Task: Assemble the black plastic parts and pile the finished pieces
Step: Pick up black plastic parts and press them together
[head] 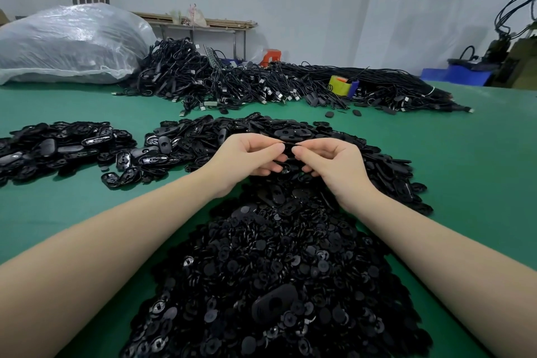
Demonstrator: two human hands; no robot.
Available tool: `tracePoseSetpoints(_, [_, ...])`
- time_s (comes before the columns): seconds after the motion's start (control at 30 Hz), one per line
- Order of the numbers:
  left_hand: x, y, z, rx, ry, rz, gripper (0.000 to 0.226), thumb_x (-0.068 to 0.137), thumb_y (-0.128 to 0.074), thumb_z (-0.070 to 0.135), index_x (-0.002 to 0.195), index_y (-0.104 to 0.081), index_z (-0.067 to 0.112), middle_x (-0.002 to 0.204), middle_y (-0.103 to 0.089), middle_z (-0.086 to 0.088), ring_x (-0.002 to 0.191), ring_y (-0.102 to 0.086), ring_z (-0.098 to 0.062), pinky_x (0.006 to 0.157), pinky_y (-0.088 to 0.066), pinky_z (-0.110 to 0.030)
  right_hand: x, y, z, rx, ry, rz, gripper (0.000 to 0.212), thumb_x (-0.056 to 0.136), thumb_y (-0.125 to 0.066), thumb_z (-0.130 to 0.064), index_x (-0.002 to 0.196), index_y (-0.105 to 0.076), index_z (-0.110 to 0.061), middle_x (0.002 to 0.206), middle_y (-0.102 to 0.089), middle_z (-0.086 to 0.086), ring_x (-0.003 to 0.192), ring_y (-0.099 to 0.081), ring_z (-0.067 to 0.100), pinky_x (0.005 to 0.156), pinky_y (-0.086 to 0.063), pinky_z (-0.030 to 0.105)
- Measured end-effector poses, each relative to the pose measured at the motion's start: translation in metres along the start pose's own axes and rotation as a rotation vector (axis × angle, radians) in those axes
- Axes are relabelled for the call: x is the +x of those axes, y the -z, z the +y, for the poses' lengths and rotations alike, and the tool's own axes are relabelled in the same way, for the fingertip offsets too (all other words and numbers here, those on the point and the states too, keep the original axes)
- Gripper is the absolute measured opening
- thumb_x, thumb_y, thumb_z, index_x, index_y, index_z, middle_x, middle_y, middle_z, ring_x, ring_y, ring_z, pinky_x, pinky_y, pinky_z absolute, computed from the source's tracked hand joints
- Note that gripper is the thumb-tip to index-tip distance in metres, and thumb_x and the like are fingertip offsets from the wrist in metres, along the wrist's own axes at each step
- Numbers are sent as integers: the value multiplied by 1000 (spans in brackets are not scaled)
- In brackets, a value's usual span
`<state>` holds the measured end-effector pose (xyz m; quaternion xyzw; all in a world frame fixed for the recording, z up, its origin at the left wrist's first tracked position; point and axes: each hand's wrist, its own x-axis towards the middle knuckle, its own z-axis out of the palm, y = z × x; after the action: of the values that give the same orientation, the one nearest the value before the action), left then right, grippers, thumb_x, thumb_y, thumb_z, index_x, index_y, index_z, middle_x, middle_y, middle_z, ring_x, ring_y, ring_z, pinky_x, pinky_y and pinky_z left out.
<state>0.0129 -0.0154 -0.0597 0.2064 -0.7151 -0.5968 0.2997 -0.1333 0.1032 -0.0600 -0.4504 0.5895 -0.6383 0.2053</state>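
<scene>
My left hand [250, 154] and my right hand [328, 160] meet above the middle of the green table, and both pinch one small black plastic piece [288, 146] between thumbs and fingertips. A second dark part sits under my fingers, mostly hidden. Below my hands lies a big heap of small round black parts [270, 279], with one oval black shell [273, 305] on top. Behind my hands spreads a heap of oval black shells [261, 128]. A separate pile of oval black pieces [64, 148] lies at the left.
A tangle of black cables [261, 84] runs across the back of the green table [476, 154], with a yellow tape roll [339, 85] on it. A large clear plastic bag [66, 43] stands at the back left. Blue bins [462, 74] stand at the far right.
</scene>
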Motion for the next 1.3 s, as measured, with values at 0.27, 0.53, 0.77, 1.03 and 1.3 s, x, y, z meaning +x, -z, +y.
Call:
tracePoseSetpoints(0.27, [-3,2,3,-79,14,-21,8,86,-74,23,89,-79,27,96,-78,-2,85,-74,-12,69,-56,-19,2,1,4,3,9,-40,8,82,-79,-26,89,-77,-27,83,-77,-3,71,-70,7,59,-49,13])
tracePoseSetpoints(0.53, [3,-11,-1,-96,-102,147,27,85,-74,4,86,-77,31,82,-77,3,81,-73,-10,71,-59,-23,0,-2,-4,-366,187,-170,42,72,-86,-30,90,-48,-21,72,-56,-7,58,-43,5,58,-40,19])
tracePoseSetpoints(0.77, [4,-4,-2,-321,-4,83,19,89,-69,6,93,-77,23,95,-78,-2,90,-74,-15,70,-57,-21,-1,-6,-19,-764,218,-552,20,79,-74,-51,87,-72,-34,70,-58,-14,61,-49,-4,58,-37,12])
tracePoseSetpoints(1.03, [6,3,-3,-377,51,57,20,89,-69,7,90,-79,24,95,-78,-1,92,-75,-16,65,-56,-19,-2,-3,-23,-778,272,-580,14,86,-71,-40,95,-77,-31,80,-58,-19,73,-51,-10,66,-37,9])
tracePoseSetpoints(1.3, [7,2,-3,-321,53,33,18,90,-68,7,96,-77,21,98,-77,-3,92,-75,-17,65,-57,-20,-1,-3,-42,-895,199,-739,37,79,-74,-52,112,-72,-35,89,-56,-22,75,-49,-17,67,-36,5])
